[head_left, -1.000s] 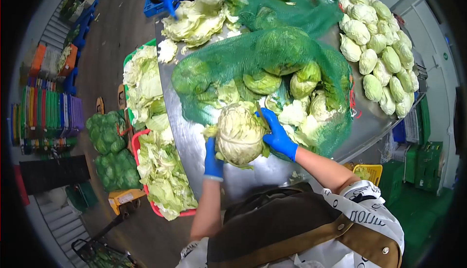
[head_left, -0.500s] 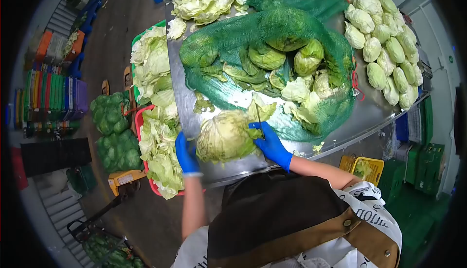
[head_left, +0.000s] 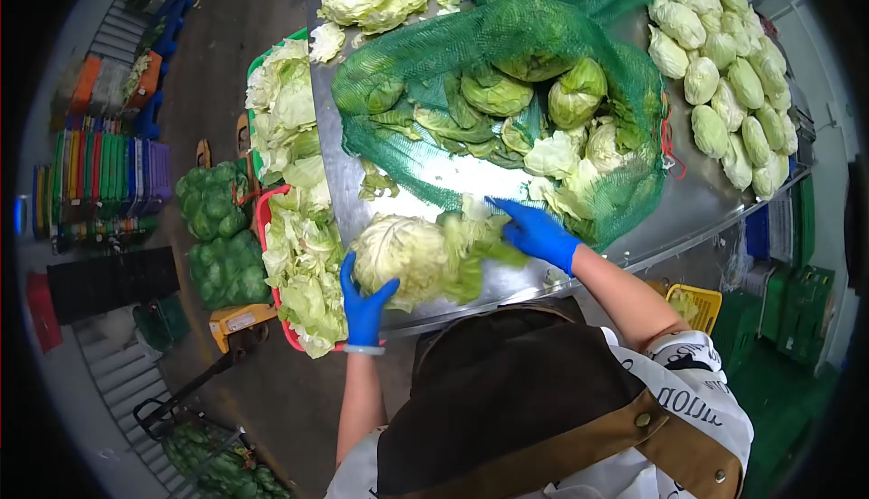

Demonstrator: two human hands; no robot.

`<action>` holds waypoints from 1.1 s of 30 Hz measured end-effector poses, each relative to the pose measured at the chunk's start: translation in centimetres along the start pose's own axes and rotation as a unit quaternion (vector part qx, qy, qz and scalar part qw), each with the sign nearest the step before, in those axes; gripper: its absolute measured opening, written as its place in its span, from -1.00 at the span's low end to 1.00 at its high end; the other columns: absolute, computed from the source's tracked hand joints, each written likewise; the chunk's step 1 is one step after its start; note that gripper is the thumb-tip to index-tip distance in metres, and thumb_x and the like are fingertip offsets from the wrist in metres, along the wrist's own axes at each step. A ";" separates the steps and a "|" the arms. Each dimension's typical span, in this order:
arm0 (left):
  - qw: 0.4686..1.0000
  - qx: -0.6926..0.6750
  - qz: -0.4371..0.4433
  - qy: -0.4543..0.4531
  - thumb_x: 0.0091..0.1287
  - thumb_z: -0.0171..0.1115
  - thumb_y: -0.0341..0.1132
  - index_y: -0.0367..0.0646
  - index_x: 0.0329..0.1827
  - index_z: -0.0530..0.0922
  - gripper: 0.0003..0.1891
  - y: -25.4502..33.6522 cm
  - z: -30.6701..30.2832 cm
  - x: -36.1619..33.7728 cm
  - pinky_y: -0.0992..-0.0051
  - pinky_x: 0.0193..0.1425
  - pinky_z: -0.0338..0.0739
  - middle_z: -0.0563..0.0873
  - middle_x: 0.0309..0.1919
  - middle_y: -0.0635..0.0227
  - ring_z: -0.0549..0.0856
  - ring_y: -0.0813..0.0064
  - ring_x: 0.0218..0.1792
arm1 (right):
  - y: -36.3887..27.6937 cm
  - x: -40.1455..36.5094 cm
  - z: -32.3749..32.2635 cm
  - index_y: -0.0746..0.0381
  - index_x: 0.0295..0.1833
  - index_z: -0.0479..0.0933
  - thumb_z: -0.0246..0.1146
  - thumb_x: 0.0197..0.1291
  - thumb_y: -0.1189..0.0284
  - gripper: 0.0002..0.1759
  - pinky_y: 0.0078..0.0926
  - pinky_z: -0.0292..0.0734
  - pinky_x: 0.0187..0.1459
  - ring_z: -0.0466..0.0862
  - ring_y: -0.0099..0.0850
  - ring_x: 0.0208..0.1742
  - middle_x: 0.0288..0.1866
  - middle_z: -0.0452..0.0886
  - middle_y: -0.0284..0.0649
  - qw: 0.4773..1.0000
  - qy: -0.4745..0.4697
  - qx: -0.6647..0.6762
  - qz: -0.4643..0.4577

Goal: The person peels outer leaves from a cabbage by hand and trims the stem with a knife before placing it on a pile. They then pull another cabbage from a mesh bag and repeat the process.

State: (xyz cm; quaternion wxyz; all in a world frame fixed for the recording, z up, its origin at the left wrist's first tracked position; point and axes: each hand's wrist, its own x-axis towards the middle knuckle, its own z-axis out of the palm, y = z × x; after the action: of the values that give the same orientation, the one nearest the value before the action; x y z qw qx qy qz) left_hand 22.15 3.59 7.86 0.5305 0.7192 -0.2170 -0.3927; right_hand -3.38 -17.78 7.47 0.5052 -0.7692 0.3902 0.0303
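1. You stand over a steel worktop (head_left: pixel 692 205) in a produce hall. The cabbage (head_left: pixel 398 250) lies at the worktop's near edge, right in front of your body.
2. Your left hand (head_left: pixel 365 304) is at the cabbage's near-left side. Thumb and fingers are splayed wide against the head, bracing it from below rather than wrapping round it.
3. Your right hand (head_left: pixel 536 232) is to the right of the cabbage. Its fingers are stretched out and rest on the loose leaves (head_left: pixel 475 250) that trail off the head. You cannot tell whether anything is gripped under the palm.
4. Head and trailing leaves together form a shape whose long axis runs left to right along the worktop's edge. The round head is at your left hand and the leafy end at your right. The left hand is the one touching the head itself; the right touches only the leaves.
5. Just beyond the cabbage lies a green net sack (head_left: pixel 425 155), open and holding more heads. Well beyond it, to the right, is a pile of trimmed heads (head_left: pixel 724 73).
6. Left of the cabbage, below the worktop's edge, a red crate (head_left: pixel 260 227) is full of leaves.
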 end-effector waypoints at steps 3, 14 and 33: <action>0.997 0.022 -0.055 -0.056 -0.05 0.49 -0.49 -0.10 0.49 0.06 0.01 1.1 -1.6 -2.1 0.28 0.42 0.23 0.20 0.41 0.21 0.26 0.22 0.38 | 0.1 -0.6 -0.4 0.17 0.18 0.38 0.23 0.09 0.37 -0.50 -0.19 0.57 -0.12 0.64 -0.05 -0.16 0.14 0.51 0.00 0.984 0.027 -0.145 0.099; 0.947 0.312 0.066 0.051 -0.13 0.60 -0.17 -0.19 0.48 0.09 0.10 1.2 3.5 -4.0 0.19 0.49 0.03 0.02 0.46 -0.08 0.06 0.02 0.47 | -2.0 -3.0 4.6 0.23 0.09 0.39 0.19 0.14 0.45 -0.63 -0.21 0.57 -0.26 0.63 -0.16 -0.16 0.12 0.51 -0.06 0.973 0.105 -0.119 -0.169; 0.913 0.395 0.097 0.041 -0.24 0.61 -0.02 -0.08 0.46 0.14 0.14 2.6 5.2 -1.4 0.01 0.36 0.23 0.06 0.42 -0.17 0.20 -0.20 0.37 | -6.2 -2.5 8.6 0.29 -0.01 0.31 0.05 0.24 0.42 -0.74 -0.02 0.51 -0.39 0.62 0.05 -0.47 -0.37 0.61 0.05 0.995 -0.023 -0.098 -0.025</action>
State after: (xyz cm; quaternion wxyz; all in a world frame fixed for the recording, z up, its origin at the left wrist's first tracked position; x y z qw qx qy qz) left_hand 17.43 0.68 10.09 0.2470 0.8612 -0.4008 -0.1914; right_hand 1.77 -8.27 9.03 0.4369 -0.8235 0.3544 0.0734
